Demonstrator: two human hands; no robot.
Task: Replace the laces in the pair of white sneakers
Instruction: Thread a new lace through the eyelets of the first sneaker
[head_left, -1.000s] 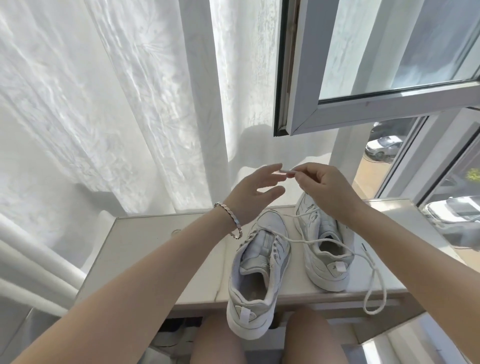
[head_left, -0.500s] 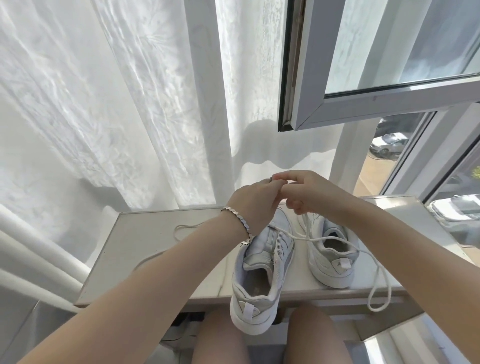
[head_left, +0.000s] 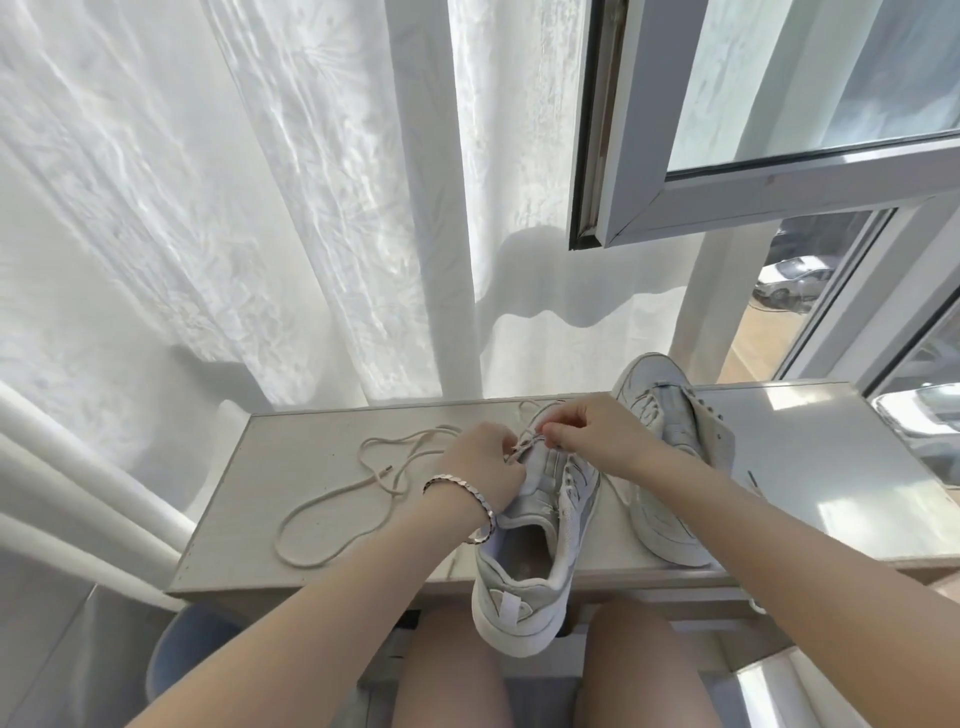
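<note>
Two white sneakers stand on a narrow pale table. The near sneaker points away from me, its heel overhanging the front edge. The other sneaker lies behind my right forearm, partly hidden. My left hand, with a bracelet on its wrist, pinches a white lace at the near sneaker's front eyelets. My right hand pinches the same lace just to the right of it. The rest of the lace trails in loose loops over the table's left half.
White curtains hang behind the table. An open window sash juts in at the upper right above the shoes. White pipes run along the left. My bare knees are under the table's front edge.
Both hands came down from above the shoes to the near sneaker's toe end. The lace that ran to the right now lies looped on the table's left half.
</note>
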